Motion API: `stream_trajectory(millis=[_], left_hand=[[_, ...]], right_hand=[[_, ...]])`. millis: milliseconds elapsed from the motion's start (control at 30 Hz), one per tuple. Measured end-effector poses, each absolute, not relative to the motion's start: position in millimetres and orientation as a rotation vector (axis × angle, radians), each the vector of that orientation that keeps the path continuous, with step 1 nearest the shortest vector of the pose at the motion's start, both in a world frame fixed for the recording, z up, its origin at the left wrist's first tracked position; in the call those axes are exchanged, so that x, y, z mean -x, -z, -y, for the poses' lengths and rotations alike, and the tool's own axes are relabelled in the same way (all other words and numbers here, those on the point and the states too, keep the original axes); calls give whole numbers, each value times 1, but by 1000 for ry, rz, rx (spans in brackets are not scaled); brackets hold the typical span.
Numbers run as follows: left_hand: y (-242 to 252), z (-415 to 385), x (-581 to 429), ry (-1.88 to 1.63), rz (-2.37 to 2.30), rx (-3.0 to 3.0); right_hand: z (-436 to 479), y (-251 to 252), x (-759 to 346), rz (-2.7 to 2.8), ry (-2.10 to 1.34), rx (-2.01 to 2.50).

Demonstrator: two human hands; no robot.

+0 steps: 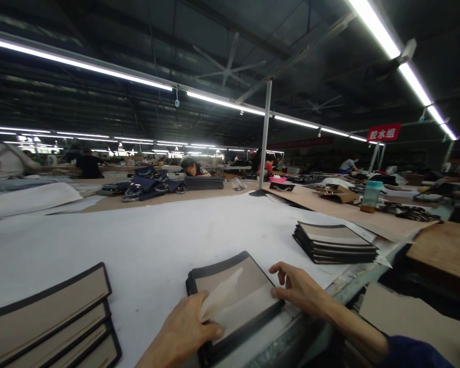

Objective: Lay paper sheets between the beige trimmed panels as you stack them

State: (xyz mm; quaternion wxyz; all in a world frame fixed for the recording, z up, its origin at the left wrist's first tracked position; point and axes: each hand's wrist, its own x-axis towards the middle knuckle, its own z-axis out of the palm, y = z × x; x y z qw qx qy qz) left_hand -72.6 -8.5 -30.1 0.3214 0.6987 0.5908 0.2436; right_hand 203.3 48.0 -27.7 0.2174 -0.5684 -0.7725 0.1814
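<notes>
In the head view, a short stack of beige panels with black borders (249, 306) lies before me near the table's front edge. A thin, pale, translucent sheet (224, 294) slants over the top panel. My left hand (184, 327) is at the stack's left side, with the sheet's lower end between its thumb and fingers. At the right edge of the stack is my right hand (301, 289); its fingers are bent and apart, with the thumb at the panel's black border. Nothing shows in its grasp.
Overlapping beige panels (61, 317) lie at the left, and another panel stack (335, 243) stands at the back right. White paper (145, 250) covers the table. Farther off are dark blue pieces (149, 184), a post (266, 133) and a bottle (371, 197). Several people work beyond.
</notes>
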Motion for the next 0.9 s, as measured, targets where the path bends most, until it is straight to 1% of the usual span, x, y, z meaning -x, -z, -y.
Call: stream_trajectory(millis=[67,200,267,400,500,567,633,733,800,900], left_hand=[[30,9,73,-645,-1549,-1840],[30,9,73,-622,-1586,-1852],[31,8,73,-625,-1591,-1857],[33,7,75,-656,-1547,-1854],[31,7,82,-677,-1523,-1839],[30,8,88,-682,-1507,-1823],[28,7,95,-687,-1457,-1797],[27,4,100,-782,-1384,-1732],[28,0,100,-844,-1550,-1708],[32,-5,97,-830,-1952,-1685]], right_hand=[[-58,28,-207,2077,-628,1551],[-57,21,-200,2025,-493,1428],[-44,18,-189,2123,-471,1226],[-17,15,-167,2539,-486,817],[-9,14,-159,2698,-420,795],[-10,12,-157,2729,-446,828],[-11,9,-157,2759,-491,836],[-13,3,-160,2761,-595,838],[-17,-2,-163,2695,-744,870],[-30,-10,-165,2560,-1076,915]])
